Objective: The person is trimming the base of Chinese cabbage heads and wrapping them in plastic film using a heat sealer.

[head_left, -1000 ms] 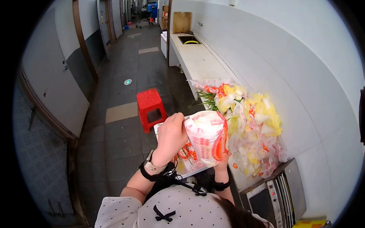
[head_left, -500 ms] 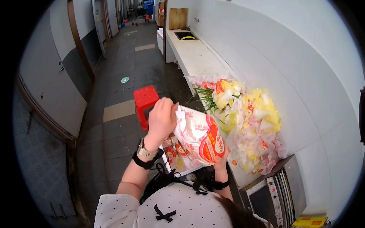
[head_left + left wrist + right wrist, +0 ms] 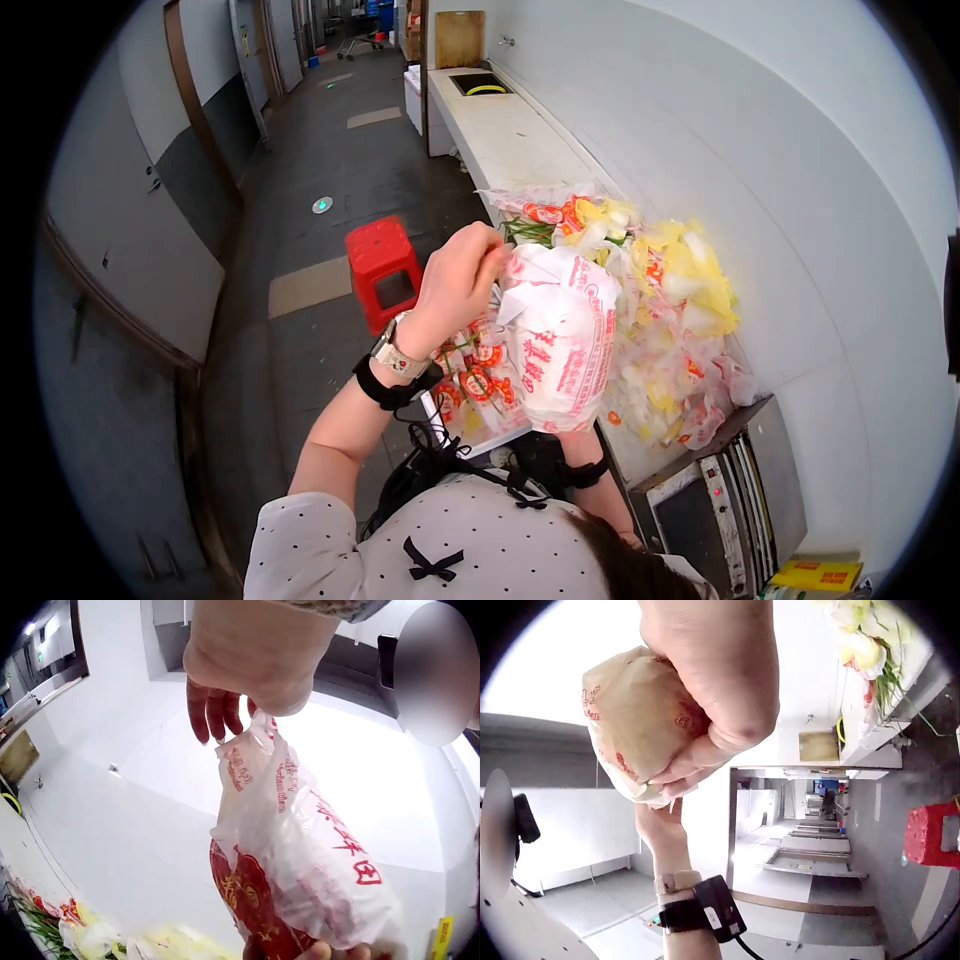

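Note:
A bulky white plastic bag [image 3: 562,345] with red printed characters is held up in front of the person's chest. My left hand [image 3: 462,275] pinches its gathered top corner; in the left wrist view the bag's plastic [image 3: 300,840] hangs from these fingers. From below and behind, my right hand [image 3: 720,697] grips the bag's lower end, its fingers spread round it in the right wrist view. In the head view the bag hides most of that hand. A red panel with gold print [image 3: 244,889] shows on one side of the bag. Its contents are hidden.
Beneath the bag a white-rimmed tray [image 3: 505,440] holds red-printed wrapped packs and green stalks. Loose yellow-white leaves [image 3: 695,280] and crumpled bags cover the counter [image 3: 520,150] at right. A red stool [image 3: 375,250] stands on the floor; a metal appliance [image 3: 715,510] is at near right.
The bag has been turned, so its red panel has swung out of the head view and its white printed side faces up. The left hand has moved up and right with the corner.

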The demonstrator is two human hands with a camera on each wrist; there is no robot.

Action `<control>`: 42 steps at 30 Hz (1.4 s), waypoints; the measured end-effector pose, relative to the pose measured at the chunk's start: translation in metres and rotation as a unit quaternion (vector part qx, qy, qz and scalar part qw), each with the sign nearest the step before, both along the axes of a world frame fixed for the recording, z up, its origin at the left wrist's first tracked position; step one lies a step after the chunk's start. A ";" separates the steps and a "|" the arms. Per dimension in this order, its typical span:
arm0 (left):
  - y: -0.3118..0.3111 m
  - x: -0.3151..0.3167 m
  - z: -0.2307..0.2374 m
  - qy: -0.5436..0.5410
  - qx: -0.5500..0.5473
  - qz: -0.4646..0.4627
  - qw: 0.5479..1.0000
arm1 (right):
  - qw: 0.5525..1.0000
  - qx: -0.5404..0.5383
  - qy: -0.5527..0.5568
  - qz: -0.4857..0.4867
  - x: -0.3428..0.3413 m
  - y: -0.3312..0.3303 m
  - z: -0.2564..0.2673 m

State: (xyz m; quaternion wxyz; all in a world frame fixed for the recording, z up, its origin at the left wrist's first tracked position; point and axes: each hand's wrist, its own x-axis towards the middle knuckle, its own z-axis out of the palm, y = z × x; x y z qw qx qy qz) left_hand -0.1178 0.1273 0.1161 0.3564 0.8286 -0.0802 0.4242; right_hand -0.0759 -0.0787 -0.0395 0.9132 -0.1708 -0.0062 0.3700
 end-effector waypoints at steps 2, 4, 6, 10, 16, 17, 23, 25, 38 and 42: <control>0.003 0.006 -0.010 -0.028 -0.045 -0.128 0.990 | 1.000 0.018 0.008 0.005 0.004 -0.002 -0.004; -0.012 0.003 -0.017 0.029 -0.105 -0.178 0.978 | 0.999 0.033 -0.004 0.003 0.005 -0.006 -0.009; -0.021 0.006 -0.027 0.130 -0.134 -0.159 0.970 | 0.999 0.043 -0.018 0.002 0.008 -0.009 -0.013; -0.029 0.010 -0.024 0.051 -0.101 -0.094 0.989 | 0.997 0.062 -0.039 0.004 0.012 -0.017 -0.018; -0.015 0.025 -0.017 0.040 -0.222 -0.058 0.973 | 0.997 0.052 -0.049 -0.016 0.018 -0.022 -0.032; -0.014 0.026 -0.018 0.021 -0.202 -0.044 0.978 | 0.997 0.059 -0.047 -0.020 0.018 -0.021 -0.038; -0.012 0.031 -0.024 0.039 -0.349 -0.181 0.919 | 0.998 0.054 -0.003 -0.029 0.013 -0.021 -0.015; -0.012 0.036 -0.046 0.063 -0.373 -0.260 0.888 | 0.998 0.068 0.000 -0.003 0.016 -0.020 -0.014; -0.013 0.051 -0.121 0.283 -0.603 -0.490 0.563 | 0.907 0.260 0.094 0.319 0.004 -0.008 -0.015; -0.013 0.046 -0.138 0.255 -0.600 -0.546 0.527 | 0.863 0.329 0.204 0.325 -0.001 0.007 -0.015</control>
